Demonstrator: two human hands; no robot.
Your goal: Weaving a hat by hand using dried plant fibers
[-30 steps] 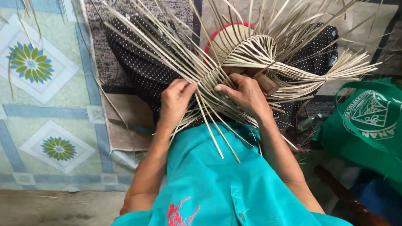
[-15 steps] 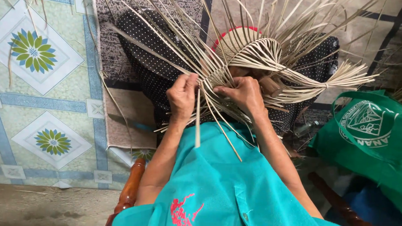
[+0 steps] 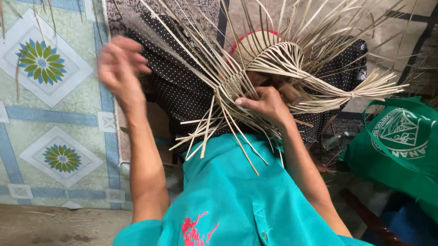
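Weaving (image 3: 276, 71) of pale, flat strips sits in the middle of the head view, resting on the lap of the person in a teal shirt (image 3: 232, 206), over a dark dotted cloth (image 3: 183, 90). Its woven part forms a rounded shape with a red edge at the far side, and loose strip ends fan out from it toward the far side, the left and the right. The right hand (image 3: 265, 104) is pressed against the near side of the weaving, fingers curled narrowly around a few strips, thumb pointing left along them. The left hand (image 3: 120, 63) is raised to the left of the weaving, well apart from the right hand, and blurred; its fingers are bent loosely, and I cannot tell whether a thin strip runs between them. Several loose strips hang down from the weaving over the chest of the shirt. On the left lies a floor mat (image 3: 46, 111) with blue and green flower patterns in diamond frames. On the right, near the person's elbow, stands a green bag (image 3: 407, 149) with a white round print. A strip of bare ground (image 3: 42, 236) runs along the near left edge.
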